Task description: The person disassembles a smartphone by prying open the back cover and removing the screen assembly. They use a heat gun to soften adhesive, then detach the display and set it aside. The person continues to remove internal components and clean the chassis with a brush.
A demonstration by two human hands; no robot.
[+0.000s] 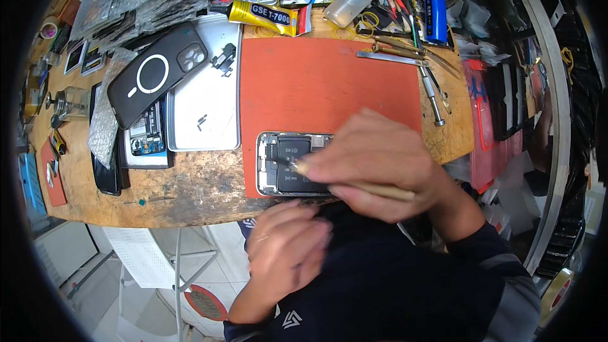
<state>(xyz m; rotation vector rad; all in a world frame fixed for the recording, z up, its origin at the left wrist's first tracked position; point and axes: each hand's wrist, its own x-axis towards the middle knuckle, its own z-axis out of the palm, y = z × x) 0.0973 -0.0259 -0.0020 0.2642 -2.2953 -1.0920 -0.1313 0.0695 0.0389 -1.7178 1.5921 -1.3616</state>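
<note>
An opened phone [267,180] lies on the orange-red mat, its battery [292,182] and inner parts exposed. Over its right portion is my right hand [380,168], closed around a small wooden-handled brush [386,190]. The brush's dark tip reaches down over the battery's left part; motion blur hides whether it touches. The hand covers the phone's right end. My left hand [285,240] hovers just off the table's front edge, below the phone. Its fingers look curled but are smeared by motion, so I cannot see whether anything is in them.
Left of the mat [329,82] stands a white tray [206,114] with small black parts, overlapped by a black phone case [158,76]. Behind lie a yellow glue tube [263,16], a clear bottle [351,3] and a blue cylinder [434,9]. A screwdriver [432,96] lies at the right.
</note>
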